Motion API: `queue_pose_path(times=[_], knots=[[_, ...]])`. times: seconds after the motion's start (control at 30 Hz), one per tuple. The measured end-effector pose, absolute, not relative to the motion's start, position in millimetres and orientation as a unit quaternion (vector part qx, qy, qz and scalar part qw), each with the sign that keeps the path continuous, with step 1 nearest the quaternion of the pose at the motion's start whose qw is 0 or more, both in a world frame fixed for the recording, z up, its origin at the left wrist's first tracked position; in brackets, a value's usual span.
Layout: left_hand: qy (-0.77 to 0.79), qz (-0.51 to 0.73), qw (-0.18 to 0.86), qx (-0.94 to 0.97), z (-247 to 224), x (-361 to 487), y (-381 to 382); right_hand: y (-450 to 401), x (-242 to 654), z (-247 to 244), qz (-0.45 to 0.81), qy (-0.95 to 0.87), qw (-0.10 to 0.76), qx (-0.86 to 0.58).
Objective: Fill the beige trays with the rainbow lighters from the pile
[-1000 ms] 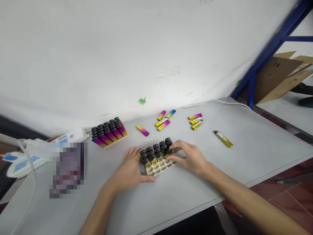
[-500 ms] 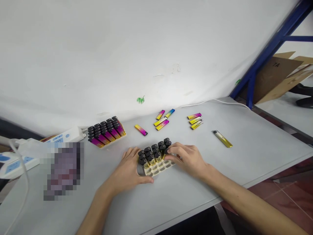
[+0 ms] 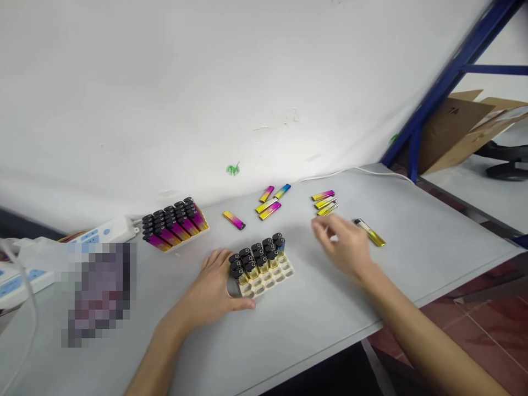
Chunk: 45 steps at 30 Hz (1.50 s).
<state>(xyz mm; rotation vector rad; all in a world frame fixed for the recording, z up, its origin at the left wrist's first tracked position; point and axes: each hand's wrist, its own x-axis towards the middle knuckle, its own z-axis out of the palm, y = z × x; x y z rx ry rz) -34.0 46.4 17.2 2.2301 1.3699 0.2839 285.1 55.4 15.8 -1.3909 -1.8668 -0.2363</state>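
A cream plastic tray (image 3: 268, 283) with rows of slots stands before me. Its back rows hold several upright lighters (image 3: 251, 268) with black tops and mostly gold bodies. One at the right back has a blue body. Front slots of the tray show bare. My left hand (image 3: 210, 291) grips the tray's left end, thumb at the front corner and fingers behind. To the right of the tray, my right hand (image 3: 344, 242) hovers above the table, fingers loosely curled, with nothing visible in them. It is nearest to three loose lighters (image 3: 325, 203) and a single gold lighter (image 3: 371, 232).
A full tray of purple-and-orange lighters (image 3: 175, 225) stands at the back left. Loose lighters (image 3: 270, 210) lie near the wall, one purple-and-yellow lighter (image 3: 234, 220) apart. Power strips (image 3: 97, 236) and a pixelated object (image 3: 101, 291) are on the left. A white cable (image 3: 363, 169) runs along the back.
My right hand has left a lighter at the right of the tray and moved right and back, toward the loose lighters. My left hand stays at the tray. The view has shifted slightly.
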Motion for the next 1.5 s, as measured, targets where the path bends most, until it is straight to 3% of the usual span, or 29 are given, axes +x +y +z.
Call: queue_pose_path(times=[0.07, 0.17, 0.27, 0.53, 0.87, 1.17, 1.5], knots=[[0.504, 0.100, 0.254, 0.819, 17.8, -33.7, 46.1, 59.9, 315.5, 16.5, -0.121, -0.636, 0.284, -0.707], [0.506, 0.097, 0.257, 0.818, 19.0, -32.7, 45.8, 60.9, 358.6, 11.0, -0.065, -0.566, 0.089, -0.817], [0.506, 0.093, 0.259, 0.818, 19.6, -32.0, 46.0, 57.3, 382.9, 1.0, -0.006, -0.576, 0.060, -0.815], [0.503, 0.103, 0.256, 0.819, 18.5, -31.9, 46.8, 53.0, 369.0, 9.0, 0.045, -0.641, 0.116, -0.758], [0.515, 0.091, 0.260, 0.812, 22.1, -29.5, 45.8, 83.2, 285.4, 33.0, 0.289, -0.721, 0.321, -0.542], [0.510, 0.091, 0.259, 0.815, 22.9, -29.7, 45.4, 99.2, 250.3, 9.0, 0.540, -0.511, 0.483, -0.463], [0.510, 0.093, 0.265, 0.813, 19.2, -32.8, 45.6, 88.3, 248.5, 8.7, 0.575, -0.445, 0.525, -0.442]])
